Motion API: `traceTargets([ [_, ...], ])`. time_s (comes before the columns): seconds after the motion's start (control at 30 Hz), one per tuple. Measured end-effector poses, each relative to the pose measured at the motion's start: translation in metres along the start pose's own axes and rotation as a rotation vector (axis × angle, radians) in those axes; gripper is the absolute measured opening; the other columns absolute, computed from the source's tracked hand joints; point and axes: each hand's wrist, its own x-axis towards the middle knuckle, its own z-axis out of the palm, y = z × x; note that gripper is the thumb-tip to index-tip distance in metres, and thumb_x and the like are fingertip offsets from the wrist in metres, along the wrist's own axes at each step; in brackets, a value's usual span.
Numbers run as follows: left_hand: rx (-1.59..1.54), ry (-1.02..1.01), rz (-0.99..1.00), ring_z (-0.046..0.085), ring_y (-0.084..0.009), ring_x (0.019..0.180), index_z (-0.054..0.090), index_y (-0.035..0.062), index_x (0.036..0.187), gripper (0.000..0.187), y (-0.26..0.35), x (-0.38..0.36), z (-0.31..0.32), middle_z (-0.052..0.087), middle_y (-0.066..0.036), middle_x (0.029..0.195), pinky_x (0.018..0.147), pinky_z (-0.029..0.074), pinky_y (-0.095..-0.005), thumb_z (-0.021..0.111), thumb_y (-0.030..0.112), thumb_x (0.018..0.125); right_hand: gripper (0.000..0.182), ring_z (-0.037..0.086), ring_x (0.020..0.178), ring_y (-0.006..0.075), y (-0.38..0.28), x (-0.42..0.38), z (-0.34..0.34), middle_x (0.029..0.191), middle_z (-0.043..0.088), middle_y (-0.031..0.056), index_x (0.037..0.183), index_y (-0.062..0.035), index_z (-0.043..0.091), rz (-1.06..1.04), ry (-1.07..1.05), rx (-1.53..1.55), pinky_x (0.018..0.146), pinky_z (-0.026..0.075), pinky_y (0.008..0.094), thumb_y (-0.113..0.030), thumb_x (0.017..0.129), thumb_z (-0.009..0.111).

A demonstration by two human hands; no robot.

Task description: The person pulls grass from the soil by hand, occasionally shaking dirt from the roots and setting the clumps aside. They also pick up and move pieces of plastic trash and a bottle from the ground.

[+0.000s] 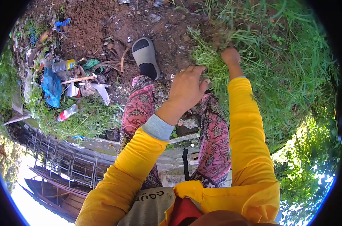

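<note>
Though below left hand [186, 88], "COUP" lettering [154, 195]

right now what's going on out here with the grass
A person in yellow sleeves is crouched on a dirt slope, working at a thick patch of grass. The right hand is closed into the grass, fist tight around a tuft. The left hand, wearing a ring, rests with curled fingers at the edge of the same patch. One foot in a grey sandal is planted on bare soil. Litter, including plastic bottles and a blue bag, lies to the left.
</note>
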Motion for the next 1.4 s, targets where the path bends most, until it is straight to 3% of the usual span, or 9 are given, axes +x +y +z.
traceTargets([
  [0.17,0.028,0.051,0.012,0.055,-0.0338,0.088,0.052,-0.0009,0.103,0.031,0.000,0.005,0.000,0.058,-0.018,0.094,0.077,0.044,-0.0395,0.057,0.017,0.077,0.032,0.055,0.099,0.0320,-0.008,-0.024,-0.030,0.106,0.058,0.0182,0.105,-0.0060,0.059,0.055,0.126,0.068,0.081,0.045,0.0424,-0.023,0.081,0.046],
  [0.33,0.060,0.026,0.008,0.055,-0.0344,0.088,0.052,-0.0007,0.104,0.032,0.001,0.002,-0.001,0.057,-0.018,0.096,0.077,0.044,-0.0399,0.056,0.018,0.078,0.031,0.056,0.098,0.0316,-0.004,-0.008,-0.020,0.107,0.058,0.0161,0.102,-0.0049,0.060,0.028,-0.022,-0.084,0.080,0.046,0.0417,-0.023,0.080,0.047],
  [0.43,0.049,0.037,0.002,0.055,-0.0344,0.088,0.053,-0.0007,0.103,0.032,-0.002,-0.004,0.003,0.058,-0.018,0.095,0.078,0.043,-0.0398,0.056,0.019,0.078,0.031,0.055,0.099,0.0301,-0.016,-0.016,-0.023,0.109,0.056,0.0188,0.098,-0.0021,0.061,0.156,0.177,0.122,0.081,0.046,0.0404,-0.022,0.079,0.046],
  [0.57,0.046,0.025,0.015,0.056,-0.0346,0.087,0.054,-0.0010,0.102,0.032,-0.004,-0.003,0.008,0.058,-0.018,0.093,0.078,0.043,-0.0401,0.057,0.019,0.078,0.034,0.056,0.099,0.0294,-0.014,-0.012,-0.003,0.106,0.058,0.0178,0.101,-0.0002,0.059,-0.047,-0.100,-0.161,0.081,0.046,0.0390,-0.023,0.078,0.047],
  [0.8,-0.124,0.195,-0.092,0.058,-0.0194,0.075,0.054,-0.0001,0.102,0.028,0.011,0.008,-0.009,0.058,-0.013,0.085,0.067,0.046,-0.0296,0.058,0.016,0.079,0.028,0.058,0.094,0.0313,-0.025,-0.119,-0.041,0.101,0.059,0.0197,0.096,-0.0001,0.060,-0.277,-0.157,-0.163,0.079,0.046,0.0392,-0.017,0.075,0.051],
  [0.93,-0.199,0.527,0.009,0.055,-0.0196,0.066,0.052,0.0035,0.101,0.027,0.010,0.016,-0.031,0.053,-0.010,0.086,0.061,0.046,-0.0314,0.057,0.020,0.080,0.036,0.056,0.093,0.0345,0.047,-0.166,-0.112,0.100,0.057,0.0229,0.096,0.0045,0.056,-0.373,-0.153,-0.231,0.081,0.045,0.0412,-0.023,0.073,0.056],
  [1.17,-0.207,0.518,0.003,0.055,-0.0217,0.070,0.049,0.0031,0.104,0.031,0.006,-0.003,-0.049,0.052,-0.011,0.085,0.062,0.045,-0.0331,0.058,0.020,0.079,0.043,0.054,0.096,0.0282,0.280,-0.279,-0.441,0.108,0.053,0.0195,0.111,0.0026,0.050,0.075,0.662,-0.292,0.083,0.043,0.0361,-0.021,0.074,0.053],
  [1.27,-0.107,0.424,0.001,0.056,-0.0280,0.077,0.048,0.0031,0.104,0.035,-0.002,-0.003,-0.044,0.052,-0.013,0.090,0.068,0.045,-0.0377,0.060,0.018,0.075,0.041,0.054,0.097,0.0250,0.292,-0.319,-0.505,0.110,0.053,0.0168,0.112,0.0004,0.050,0.223,0.872,-0.259,0.083,0.043,0.0338,-0.019,0.076,0.050],
  [1.4,0.059,0.223,-0.015,0.057,-0.0279,0.079,0.048,0.0032,0.107,0.038,-0.002,-0.012,-0.018,0.054,-0.015,0.093,0.070,0.046,-0.0378,0.061,0.018,0.074,0.038,0.053,0.099,0.0207,0.238,-0.305,-0.496,0.112,0.053,0.0131,0.113,-0.0026,0.051,0.105,0.885,0.015,0.083,0.042,0.0308,-0.016,0.078,0.046],
])
